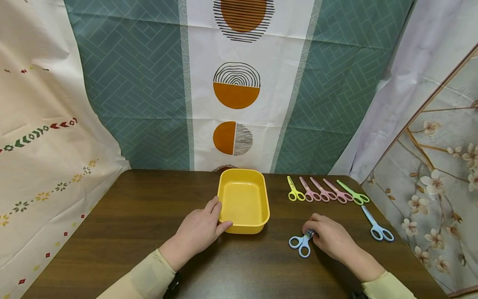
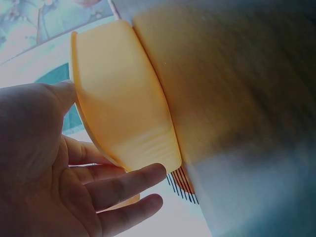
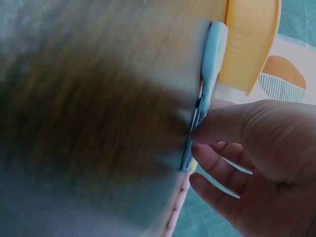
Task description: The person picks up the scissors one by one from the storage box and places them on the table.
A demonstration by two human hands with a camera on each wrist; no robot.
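A yellow plastic bin (image 1: 244, 203) stands on the dark wooden table. My left hand (image 1: 199, 224) rests at its near left corner, thumb on the front rim and fingers loosely straight along the left side. In the left wrist view, the bin's outer wall (image 2: 123, 94) fills the middle, with the thumb at its rim. My right hand (image 1: 330, 234) pinches blue scissors (image 1: 304, 248) by the blade end between thumb and fingers. Both handle loops point toward me, and the blades are mostly hidden under the hand. In the right wrist view, these scissors (image 3: 212, 54) appear edge-on, close along the tabletop.
Yellow scissors (image 1: 293, 191), several pink scissors (image 1: 325, 193) and green scissors (image 1: 356, 196) lie in a row at the back right. Another blue pair of scissors (image 1: 377, 226) lies by the table's right edge. Patterned curtains (image 1: 149, 83) hang behind and beside the table.
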